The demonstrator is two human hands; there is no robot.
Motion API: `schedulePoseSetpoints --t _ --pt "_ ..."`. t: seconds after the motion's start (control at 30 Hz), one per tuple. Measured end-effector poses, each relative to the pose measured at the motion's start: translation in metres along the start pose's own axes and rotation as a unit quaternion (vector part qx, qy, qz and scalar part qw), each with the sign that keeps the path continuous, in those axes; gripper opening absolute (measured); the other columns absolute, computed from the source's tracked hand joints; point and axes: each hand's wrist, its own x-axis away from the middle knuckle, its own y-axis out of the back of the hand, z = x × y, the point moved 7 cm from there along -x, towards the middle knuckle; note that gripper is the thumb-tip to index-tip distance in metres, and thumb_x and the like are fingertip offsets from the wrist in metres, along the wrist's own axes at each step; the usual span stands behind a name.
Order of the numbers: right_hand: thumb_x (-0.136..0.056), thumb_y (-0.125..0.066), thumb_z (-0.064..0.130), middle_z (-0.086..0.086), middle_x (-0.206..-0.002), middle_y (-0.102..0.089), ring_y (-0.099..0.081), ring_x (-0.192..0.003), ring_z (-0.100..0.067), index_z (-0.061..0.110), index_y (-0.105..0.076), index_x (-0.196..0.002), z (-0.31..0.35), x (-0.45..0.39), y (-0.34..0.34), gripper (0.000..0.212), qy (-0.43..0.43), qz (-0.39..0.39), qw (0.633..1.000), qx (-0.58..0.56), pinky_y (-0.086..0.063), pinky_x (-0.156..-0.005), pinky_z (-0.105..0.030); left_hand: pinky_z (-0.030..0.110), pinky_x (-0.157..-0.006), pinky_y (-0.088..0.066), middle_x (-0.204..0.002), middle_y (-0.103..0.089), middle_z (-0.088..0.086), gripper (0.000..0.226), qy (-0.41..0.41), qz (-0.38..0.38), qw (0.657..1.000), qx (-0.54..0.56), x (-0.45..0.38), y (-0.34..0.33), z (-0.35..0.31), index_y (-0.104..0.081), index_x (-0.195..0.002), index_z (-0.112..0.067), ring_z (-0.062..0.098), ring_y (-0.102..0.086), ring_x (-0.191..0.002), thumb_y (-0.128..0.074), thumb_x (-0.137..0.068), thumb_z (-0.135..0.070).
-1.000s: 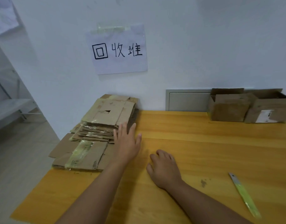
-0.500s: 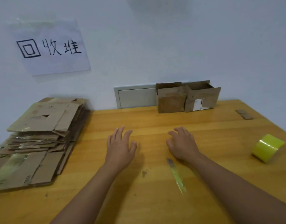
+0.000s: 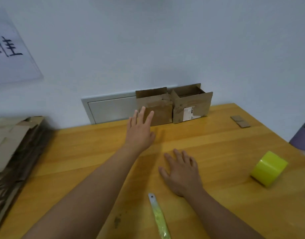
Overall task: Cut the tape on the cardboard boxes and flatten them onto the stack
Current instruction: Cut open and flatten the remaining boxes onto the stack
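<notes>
Two brown cardboard boxes stand against the wall at the back of the wooden table [image 3: 217,152]: the left box [image 3: 161,111] and the right box [image 3: 193,105] with a white label. My left hand [image 3: 139,131] stretches forward with straight fingers, its fingertips in front of the left box's front face. My right hand [image 3: 182,173] rests flat on the table, holding nothing. A blade wrapped in yellow-green tape [image 3: 158,218] lies on the table near my right wrist. The stack of flattened cardboard [image 3: 12,149] lies at the left edge.
A roll of yellow tape [image 3: 268,169] sits on the table at the right. Small cardboard scraps [image 3: 239,121] lie at the far right corner. A grey wall panel [image 3: 112,109] is behind the boxes, a paper sign [image 3: 8,52] on the wall. A purple object [image 3: 302,137] is beyond the right edge.
The view swung right, away from the stack. My left hand left the stack and reached forward to the left box. My right hand stayed flat on the table.
</notes>
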Motion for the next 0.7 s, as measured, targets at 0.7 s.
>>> schedulePoseSetpoints --t 0.7 --pt "-0.085 -0.018 0.072 0.000 -0.163 -0.018 -0.008 -0.150 -0.027 0.039 -0.029 -0.148 0.002 0.001 0.006 0.072 0.011 -0.005 1.000 0.003 -0.007 -0.117 -0.050 0.046 -0.100 -0.036 -0.140 -0.048 0.006 0.041 -0.005 -0.068 0.998 0.003 -0.021 0.009 0.016 -0.043 -0.140 -0.025 0.032 -0.038 -0.128 -0.051 -0.100 -0.025"
